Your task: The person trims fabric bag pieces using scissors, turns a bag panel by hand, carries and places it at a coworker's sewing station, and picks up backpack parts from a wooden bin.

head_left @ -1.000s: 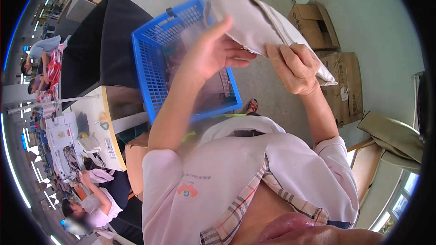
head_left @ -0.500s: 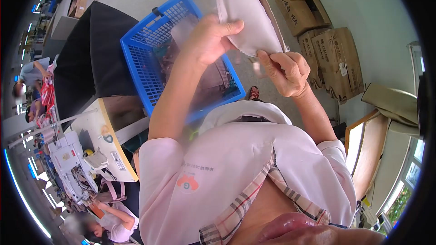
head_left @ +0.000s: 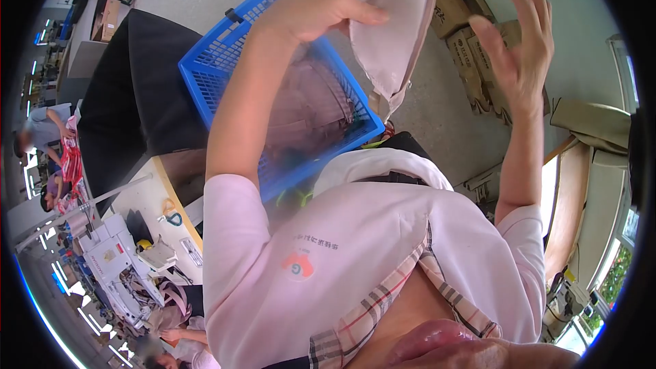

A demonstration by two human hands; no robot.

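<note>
Between the thumb and fingers of my left hand is the upper left edge of a pale beige fabric piece with a darker border. The piece hangs at top centre, its narrow strap-like end pointing down. My right hand is raised to the right of it, apart from it, fingers spread and nothing in them. Below my left forearm, a blue plastic basket contains folded brownish-mauve fabric items, partly hidden by the arm and blurred.
Cardboard boxes stand by the wall at upper right. Black cloth lies left of the basket. A sewing machine and a worktable are at lower left. Co-workers sit at far left, another person at bottom left.
My right hand has let go of the fabric piece, moved up and right, and opened. My left hand has moved up and slightly right with the piece, which now hangs more upright.
</note>
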